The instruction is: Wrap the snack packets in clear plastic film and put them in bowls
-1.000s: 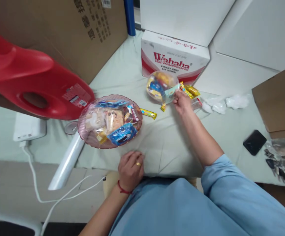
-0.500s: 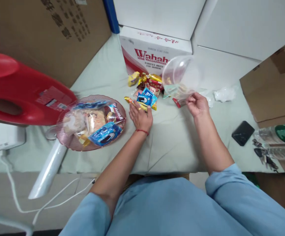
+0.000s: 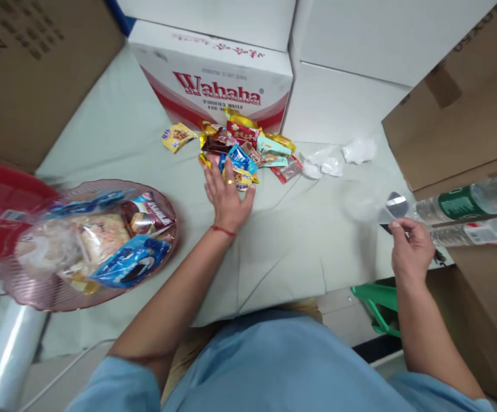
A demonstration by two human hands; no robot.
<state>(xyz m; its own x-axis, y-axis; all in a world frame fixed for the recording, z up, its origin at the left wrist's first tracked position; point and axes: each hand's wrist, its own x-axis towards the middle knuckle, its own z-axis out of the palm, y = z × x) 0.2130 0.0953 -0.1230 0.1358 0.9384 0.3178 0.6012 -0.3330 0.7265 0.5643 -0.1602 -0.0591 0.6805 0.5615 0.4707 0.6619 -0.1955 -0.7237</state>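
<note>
My left hand (image 3: pixel 230 200) lies palm down with its fingers spread, fingertips touching the near edge of a pile of small wrapped snacks. In that pile I see a blue packet (image 3: pixel 243 159), a mint-green packet (image 3: pixel 274 150) and a dark red packet (image 3: pixel 243 134). One yellow packet (image 3: pixel 178 137) lies apart at the left. My right hand (image 3: pixel 412 246) is closed in a pinch on the edge of a clear plastic tub (image 3: pixel 362 197), blurred and hard to outline. Left of my left hand stands a pink ribbed glass bowl (image 3: pixel 59 300) of larger packaged snacks.
A Wahaha carton (image 3: pixel 214 80) stands behind the pile. Crumpled clear plastic (image 3: pixel 360 150) lies to its right. Two water bottles (image 3: pixel 466 201) lie at the right edge. A red jug (image 3: pixel 3 212) and a plastic roll (image 3: pixel 10 349) are at the left, a green stool (image 3: pixel 377 306) below.
My right hand has carried the clear tub rightwards and nearer to me, away from the pile. More packets now show there. My left hand stays at the pile; the view has shifted right.
</note>
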